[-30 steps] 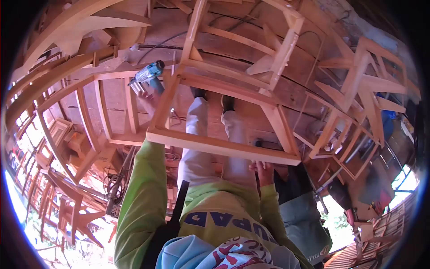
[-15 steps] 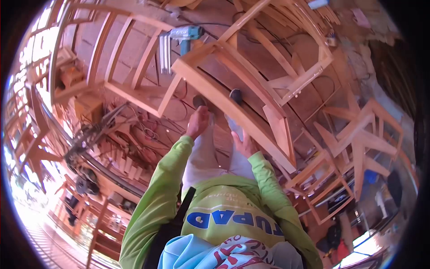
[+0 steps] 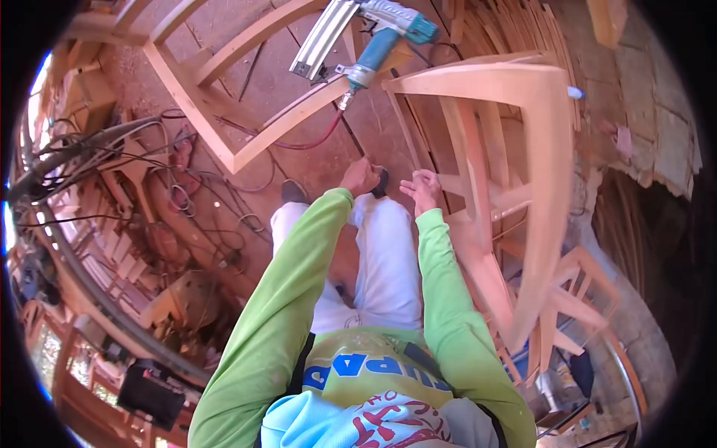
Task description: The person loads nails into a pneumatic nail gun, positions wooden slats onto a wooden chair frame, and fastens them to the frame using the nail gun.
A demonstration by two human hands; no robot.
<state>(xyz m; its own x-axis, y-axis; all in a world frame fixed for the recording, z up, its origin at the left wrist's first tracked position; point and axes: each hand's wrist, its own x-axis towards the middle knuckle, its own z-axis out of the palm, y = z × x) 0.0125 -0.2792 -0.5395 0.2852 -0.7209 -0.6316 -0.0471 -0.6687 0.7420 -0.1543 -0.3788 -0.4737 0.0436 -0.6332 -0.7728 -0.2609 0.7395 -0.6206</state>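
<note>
My left hand [image 3: 361,177] is closed in front of my legs, and whatever it may hold is hidden. Just right of it, my right hand [image 3: 423,190] has its fingers partly bent and apart, with nothing visible in them. The two hands do not touch. Above them is a teal and silver nail gun [image 3: 377,48] with a red hose [image 3: 317,140], beside the corner of a slatted wooden frame [image 3: 196,112]. A pale wooden chair frame [image 3: 541,142] stands close on the right of my right hand.
Tangled cables and hoses [image 3: 183,179] lie on the left. Wood pieces [image 3: 134,261] are heaped at the lower left, near a black case [image 3: 151,392]. Thin wood strips [image 3: 515,33] lie at the upper right. More star-shaped wooden parts [image 3: 556,313] are at the lower right.
The right hand has left the chair frame, and the left hand is away from the nail gun. My hands have come closer together. The nail gun and chair frame appear larger and shifted right.
</note>
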